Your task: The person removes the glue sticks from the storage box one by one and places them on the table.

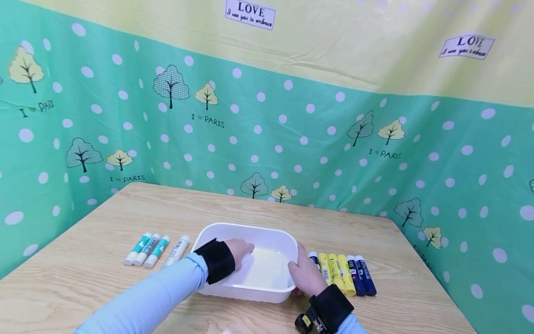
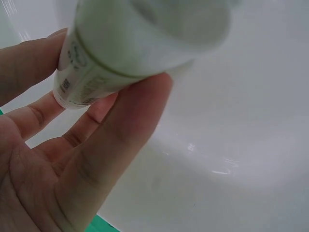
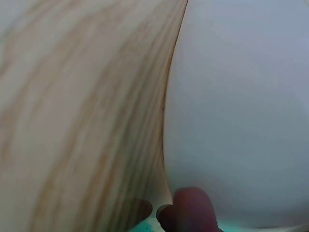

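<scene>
A white plastic basin (image 1: pixel 269 266) stands on the wooden table. My left hand (image 1: pixel 239 253) is inside its left half. In the left wrist view, the thumb and fingers pinch a white glue stick (image 2: pixel 140 46) with printed text, just above the basin's bottom; in the head view the hand hides it. At the basin's right side, my right hand (image 1: pixel 308 273) grips the rim, thumb toward the inside and other fingers mostly hidden. The right wrist view shows only fingertips (image 3: pixel 193 210) against the white wall.
Left of the basin lie teal-and-white glue sticks (image 1: pixel 157 252) and a white one (image 1: pixel 177 250). To its right, close to my right hand, lies a row of yellow glue sticks (image 1: pixel 335 269) and dark blue ones (image 1: pixel 364 276). A patterned curtain (image 1: pixel 258 139) hangs behind the table (image 1: pixel 100 222).
</scene>
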### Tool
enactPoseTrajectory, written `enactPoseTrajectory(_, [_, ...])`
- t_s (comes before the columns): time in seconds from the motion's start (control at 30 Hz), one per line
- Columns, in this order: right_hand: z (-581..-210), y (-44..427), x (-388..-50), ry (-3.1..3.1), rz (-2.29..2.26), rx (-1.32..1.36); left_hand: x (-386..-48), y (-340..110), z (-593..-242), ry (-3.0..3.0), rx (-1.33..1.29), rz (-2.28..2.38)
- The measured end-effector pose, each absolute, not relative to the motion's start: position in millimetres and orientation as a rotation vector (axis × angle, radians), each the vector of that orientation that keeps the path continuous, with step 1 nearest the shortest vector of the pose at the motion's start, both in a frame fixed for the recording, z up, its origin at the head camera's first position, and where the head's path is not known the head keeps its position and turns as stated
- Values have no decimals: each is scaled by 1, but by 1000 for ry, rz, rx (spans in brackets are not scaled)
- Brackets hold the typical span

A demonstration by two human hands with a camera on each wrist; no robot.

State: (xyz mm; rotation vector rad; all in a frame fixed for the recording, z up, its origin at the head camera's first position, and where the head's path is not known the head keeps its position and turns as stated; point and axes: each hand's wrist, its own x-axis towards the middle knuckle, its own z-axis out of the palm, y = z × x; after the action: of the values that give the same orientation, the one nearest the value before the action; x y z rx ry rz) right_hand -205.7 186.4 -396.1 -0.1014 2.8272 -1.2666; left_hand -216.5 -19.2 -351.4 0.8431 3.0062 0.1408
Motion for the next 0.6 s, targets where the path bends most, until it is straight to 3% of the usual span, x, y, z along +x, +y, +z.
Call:
enactPoseTrajectory(0.3, [-396, 186, -205, 2824, -1266, -112, -224, -18, -356, 2992, 783, 147])
enactPoseTrajectory(0.6, [-395, 186, -205, 2830, -1265, -106, -254, -17, -363, 2974, 821, 169])
